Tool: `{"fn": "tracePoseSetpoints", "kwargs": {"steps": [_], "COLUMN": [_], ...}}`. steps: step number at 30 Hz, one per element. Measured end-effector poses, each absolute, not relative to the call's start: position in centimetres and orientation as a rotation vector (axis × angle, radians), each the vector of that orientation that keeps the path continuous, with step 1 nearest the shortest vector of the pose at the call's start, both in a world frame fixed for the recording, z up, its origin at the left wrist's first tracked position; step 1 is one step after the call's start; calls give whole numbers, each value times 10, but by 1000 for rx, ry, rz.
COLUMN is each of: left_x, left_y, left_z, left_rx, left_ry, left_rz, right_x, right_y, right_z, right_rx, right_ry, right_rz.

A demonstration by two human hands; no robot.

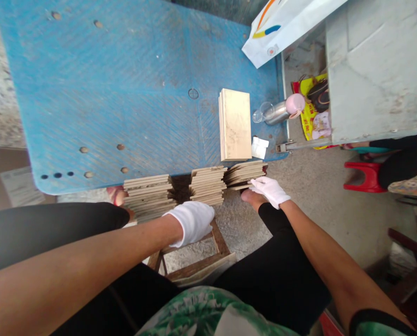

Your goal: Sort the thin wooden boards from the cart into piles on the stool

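Observation:
Both my hands wear white gloves. My left hand [192, 221] rests curled against the near side of the middle stack of thin wooden boards [207, 185]; its fingers are hidden behind the knuckles. My right hand [269, 190] reaches to the right stack of boards [243, 175], fingers closed on its lower edge. A third stack [149, 195] stands to the left. The stacks sit on a wooden stool frame [198, 261] between my knees. On the blue platform [107, 93] lies a neat flat pile of boards [235, 124].
A white paper slip [259, 147] lies beside the flat pile. A pink-capped metal bottle [281, 110] lies at the platform's right edge. A grey cabinet [372, 70], a white bag [285, 23] and a red stool [365, 176] stand right. Concrete floor below.

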State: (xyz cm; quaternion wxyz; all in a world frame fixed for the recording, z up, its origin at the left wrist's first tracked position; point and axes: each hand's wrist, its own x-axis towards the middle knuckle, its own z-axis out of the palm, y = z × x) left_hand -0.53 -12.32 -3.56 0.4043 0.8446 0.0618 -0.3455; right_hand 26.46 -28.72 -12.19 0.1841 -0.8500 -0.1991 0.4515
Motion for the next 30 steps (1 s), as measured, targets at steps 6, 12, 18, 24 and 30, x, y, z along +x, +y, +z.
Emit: {"fn": "tracePoseSetpoints", "kwargs": {"steps": [6, 12, 18, 24, 30], "left_x": [-5, -7, -10, -9, -9], "left_y": [-122, -125, -126, -126, -129], "left_z": [-35, -41, -45, -43, -45], "left_rx": [2147, 2155, 2133, 2139, 2159], "left_ry": [129, 167, 198, 200, 208], "left_rz": [-883, -788, -716, -760, -749], "right_x": [257, 253, 253, 261, 231], "right_y": [-288, -281, -273, -238, -185], "right_z": [-120, -99, -85, -66, -72], "right_rx": [-2611, -2714, -2638, -2541, -2768], "right_ry": [-698, -868, -744, -692, -922], "right_rz": [986, 796, 537, 455, 421]}}
